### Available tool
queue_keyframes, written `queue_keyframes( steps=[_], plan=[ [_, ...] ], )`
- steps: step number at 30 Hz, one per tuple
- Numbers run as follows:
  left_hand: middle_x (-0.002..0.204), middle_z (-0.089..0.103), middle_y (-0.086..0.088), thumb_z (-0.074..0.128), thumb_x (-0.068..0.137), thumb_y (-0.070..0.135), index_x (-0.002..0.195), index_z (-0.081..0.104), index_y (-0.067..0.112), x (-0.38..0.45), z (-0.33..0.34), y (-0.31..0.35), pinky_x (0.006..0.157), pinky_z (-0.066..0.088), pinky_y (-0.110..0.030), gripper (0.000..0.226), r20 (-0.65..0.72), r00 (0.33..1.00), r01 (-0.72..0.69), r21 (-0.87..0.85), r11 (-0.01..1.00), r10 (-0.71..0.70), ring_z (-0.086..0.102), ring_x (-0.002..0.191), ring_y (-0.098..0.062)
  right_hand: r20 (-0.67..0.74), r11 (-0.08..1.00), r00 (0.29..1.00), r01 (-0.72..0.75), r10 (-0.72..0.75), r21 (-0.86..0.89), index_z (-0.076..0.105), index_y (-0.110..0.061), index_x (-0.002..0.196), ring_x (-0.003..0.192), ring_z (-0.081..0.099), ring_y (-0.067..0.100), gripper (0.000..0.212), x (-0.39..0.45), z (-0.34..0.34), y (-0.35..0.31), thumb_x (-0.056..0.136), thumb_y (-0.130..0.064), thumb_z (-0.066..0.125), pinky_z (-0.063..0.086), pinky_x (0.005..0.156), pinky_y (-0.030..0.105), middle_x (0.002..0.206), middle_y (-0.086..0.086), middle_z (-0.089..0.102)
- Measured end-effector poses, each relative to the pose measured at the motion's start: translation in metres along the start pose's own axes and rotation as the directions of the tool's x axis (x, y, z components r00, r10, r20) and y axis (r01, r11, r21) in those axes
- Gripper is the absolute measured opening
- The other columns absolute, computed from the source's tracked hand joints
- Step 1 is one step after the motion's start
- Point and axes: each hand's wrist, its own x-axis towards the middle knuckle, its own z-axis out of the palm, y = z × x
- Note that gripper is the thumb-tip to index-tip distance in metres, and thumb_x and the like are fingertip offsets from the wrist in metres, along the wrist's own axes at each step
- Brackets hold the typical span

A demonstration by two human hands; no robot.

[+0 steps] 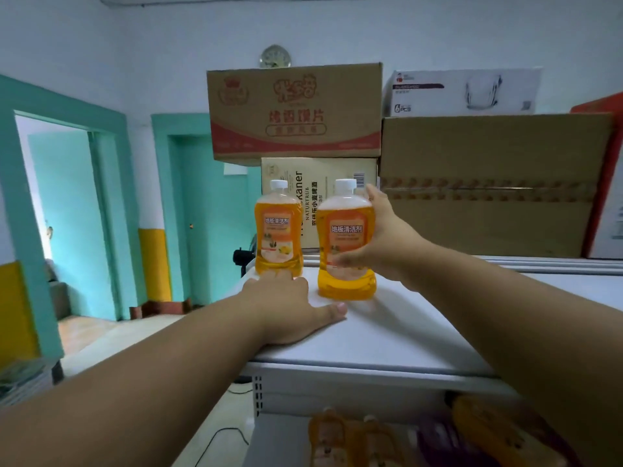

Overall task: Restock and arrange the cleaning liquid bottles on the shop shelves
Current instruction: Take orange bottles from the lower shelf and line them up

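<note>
We have two orange bottles of floor cleaner standing upright on the white top shelf [387,332], white caps up, in front of stacked cardboard boxes [488,183]. Our right hand [377,244] wraps the right bottle [347,244] from its right side, thumb across the label and fingers behind the shoulder, so this bottle sits just left of the palm with its long axis vertical. It looks set down near the shelf's front, a little ahead of its neighbour. Our left hand [290,308] lies flat and relaxed on the shelf, fingertips touching the foot of the left bottle [278,230], which stands just beyond it and further back. We judge the next move turns on the small gap between the two bottles: the right one wants sliding back and left to line up. More orange bottles [337,439] show blurred on the shelf below.
</note>
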Motion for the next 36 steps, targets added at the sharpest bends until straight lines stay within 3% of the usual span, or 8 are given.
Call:
queue_keyframes(
  steps=[2,6,8,18,26,29,31,36],
  plan=[
    [0.147,0.045,-0.011,0.017,0.073,0.095,0.134,0.051,0.021,0.0,0.0,-0.001,0.105,0.04,-0.053,0.102,-0.008,1.0,-0.003,0.002,1.0,0.003,0.044,0.13,-0.032,-0.037,0.994,0.999,0.004,-0.008,-0.111,0.011,-0.041,0.149,0.095,0.068,0.016,0.13,0.0,0.004,-0.002,0.053,-0.026,0.097,0.059,0.081,0.037,0.109,-0.006,0.062],
    [0.151,0.043,-0.01,0.02,0.075,0.094,0.139,0.048,0.024,-0.001,0.001,0.0,0.108,0.037,-0.055,0.099,-0.004,1.0,0.004,-0.029,1.0,-0.004,0.042,0.134,-0.031,-0.077,0.959,0.996,0.023,-0.046,-0.283,0.029,-0.027,0.129,0.087,0.063,0.012,0.095,0.016,0.013,-0.005,0.061,-0.035,0.094,0.05,0.067,0.024,0.099,-0.008,0.061],
    [0.151,0.043,-0.01,0.02,0.074,0.094,0.14,0.047,0.024,-0.001,0.001,0.0,0.109,0.036,-0.056,0.1,-0.002,1.0,0.004,-0.028,1.0,-0.005,0.041,0.135,-0.032,-0.076,0.951,0.997,0.004,-0.029,-0.308,0.027,-0.022,0.138,0.083,0.06,0.011,0.099,0.026,0.02,-0.005,0.064,-0.034,0.092,0.047,0.065,0.024,0.1,-0.005,0.061],
    [0.145,0.046,-0.011,0.02,0.073,0.094,0.141,0.046,0.022,0.0,0.002,0.0,0.107,0.036,-0.054,0.102,-0.016,1.0,0.013,-0.01,1.0,-0.013,0.041,0.131,-0.031,-0.078,0.939,0.997,-0.019,-0.009,-0.343,0.026,-0.021,0.138,0.098,0.064,0.025,0.095,0.051,0.03,0.003,0.069,-0.028,0.09,0.056,0.085,0.042,0.105,0.002,0.063],
    [0.143,0.048,-0.009,0.022,0.074,0.094,0.138,0.048,0.022,0.0,0.002,0.0,0.106,0.037,-0.054,0.1,-0.01,1.0,0.021,-0.025,0.999,-0.021,0.042,0.129,-0.029,-0.121,0.951,0.993,-0.04,0.003,-0.306,0.015,-0.021,0.149,0.108,0.062,0.027,0.115,0.046,0.03,0.002,0.064,-0.032,0.092,0.056,0.09,0.047,0.122,0.008,0.059],
    [0.142,0.049,-0.009,0.02,0.071,0.095,0.136,0.05,0.023,0.0,0.003,-0.001,0.105,0.039,-0.054,0.102,-0.019,1.0,0.017,-0.033,0.999,-0.018,0.044,0.128,-0.029,-0.174,0.92,0.983,-0.014,-0.06,-0.391,0.017,-0.023,0.152,0.121,0.054,0.03,0.112,0.03,0.021,-0.005,0.068,-0.038,0.089,0.05,0.098,0.042,0.139,0.012,0.045],
    [0.14,0.051,-0.009,0.018,0.069,0.096,0.133,0.051,0.023,-0.001,0.004,-0.001,0.103,0.04,-0.053,0.103,-0.035,0.999,0.008,-0.046,0.999,-0.01,0.046,0.125,-0.029,-0.191,0.896,0.971,0.049,-0.147,-0.441,0.021,-0.022,0.151,0.124,0.051,0.028,0.104,0.012,0.012,-0.01,0.071,-0.041,0.086,0.046,0.099,0.04,0.139,0.009,0.043],
    [0.146,0.05,-0.002,0.035,0.079,0.087,0.141,0.047,0.027,-0.01,-0.003,0.002,0.102,0.043,-0.046,0.087,-0.13,0.991,-0.024,-0.105,0.994,0.011,0.049,0.128,-0.024,-0.175,0.803,0.916,0.21,-0.36,-0.558,0.031,-0.023,0.145,0.112,0.041,0.012,0.081,-0.05,-0.004,-0.033,0.081,-0.046,0.074,0.046,0.096,0.036,0.133,0.004,0.047]
  ],
)
